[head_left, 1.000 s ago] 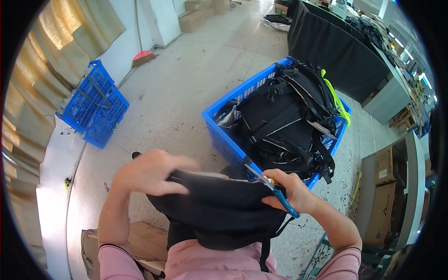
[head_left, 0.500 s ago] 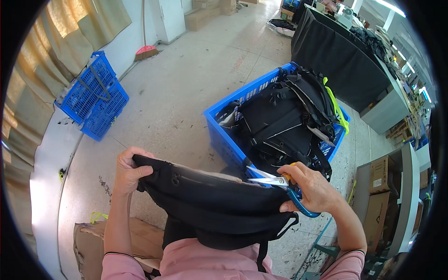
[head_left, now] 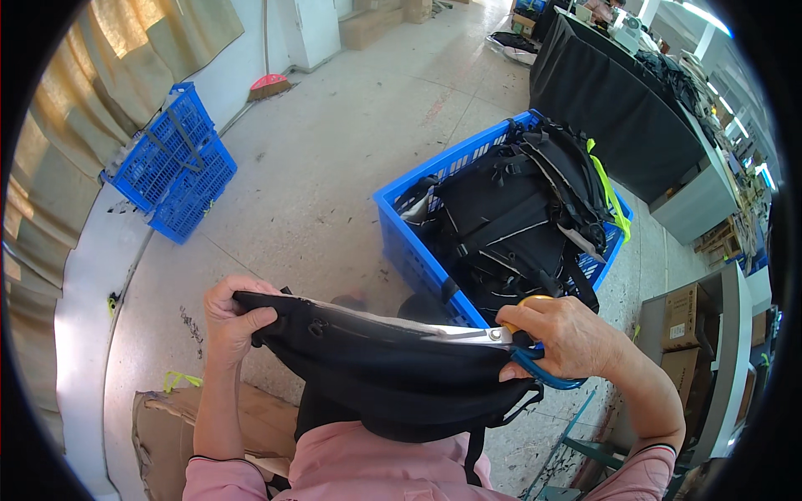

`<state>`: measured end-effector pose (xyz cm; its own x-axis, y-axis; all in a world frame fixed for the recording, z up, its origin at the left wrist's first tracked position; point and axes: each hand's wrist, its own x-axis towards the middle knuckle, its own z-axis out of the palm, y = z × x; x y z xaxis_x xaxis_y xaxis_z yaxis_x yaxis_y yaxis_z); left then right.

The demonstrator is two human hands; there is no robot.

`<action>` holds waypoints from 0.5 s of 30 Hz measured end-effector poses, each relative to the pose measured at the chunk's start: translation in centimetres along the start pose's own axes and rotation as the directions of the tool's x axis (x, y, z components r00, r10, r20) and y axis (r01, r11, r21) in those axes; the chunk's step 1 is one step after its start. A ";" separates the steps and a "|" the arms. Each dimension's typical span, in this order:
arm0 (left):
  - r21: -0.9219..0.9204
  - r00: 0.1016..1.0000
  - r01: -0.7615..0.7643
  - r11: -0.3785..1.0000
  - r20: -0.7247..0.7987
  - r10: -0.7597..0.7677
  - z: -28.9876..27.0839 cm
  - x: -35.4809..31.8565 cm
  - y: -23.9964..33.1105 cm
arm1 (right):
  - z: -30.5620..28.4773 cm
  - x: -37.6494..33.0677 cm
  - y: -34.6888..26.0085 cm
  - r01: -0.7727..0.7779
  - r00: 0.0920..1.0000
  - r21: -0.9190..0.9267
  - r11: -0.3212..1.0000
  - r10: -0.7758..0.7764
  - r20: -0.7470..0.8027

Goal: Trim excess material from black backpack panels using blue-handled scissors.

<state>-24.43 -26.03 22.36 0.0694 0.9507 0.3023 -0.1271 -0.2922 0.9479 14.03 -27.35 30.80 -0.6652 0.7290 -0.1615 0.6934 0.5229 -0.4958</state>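
Note:
A black fabric bag piece (head_left: 376, 359) with a pale raw edge along its top stretches across my lap. Its left end is pinched between the thumb and fingers of my left hand (head_left: 238, 321). In my right hand (head_left: 564, 338) is a pair of scissors (head_left: 494, 336) with blue and orange handles. The blades point left and lie along the upper edge of the fabric, looking nearly closed. My right thumb and fingers are around the handles, close to the bag's right end, where a strap loop hangs.
A blue plastic crate (head_left: 418, 250) full of black bags (head_left: 510, 196) stands ahead to the right. Stacked blue baskets (head_left: 180, 159) are by the left wall. Cardboard (head_left: 167, 434) lies at lower left. A shelf with boxes (head_left: 685, 317) is at right, and a draped table (head_left: 614, 100) farther back.
The scissor blades have come together from a wider opening. My right hand has shifted slightly right. My left hand still grips the fabric's end, slightly lower.

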 end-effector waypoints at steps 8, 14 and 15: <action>0.078 0.995 -0.011 0.997 -0.098 0.019 -0.2 -2.0 1.0 | 0.1 -0.4 -1.3 0.041 0.999 -0.115 0.992 -0.042 -0.003; 0.056 0.991 -0.042 0.998 -0.124 0.048 -0.1 -3.2 1.5 | 0.1 -0.3 -2.4 0.022 1.000 -0.103 0.994 -0.022 0.005; 0.054 0.991 -0.041 0.998 -0.125 0.048 -0.2 -3.4 1.6 | 0.0 -0.1 -2.8 0.022 1.000 -0.130 0.991 -0.024 -0.018</action>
<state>-25.04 -29.72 22.78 -0.0607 0.9412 0.3324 -0.0761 -0.3364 0.9386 12.14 -28.88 32.20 -0.6768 0.7239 -0.1343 0.7088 0.5914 -0.3845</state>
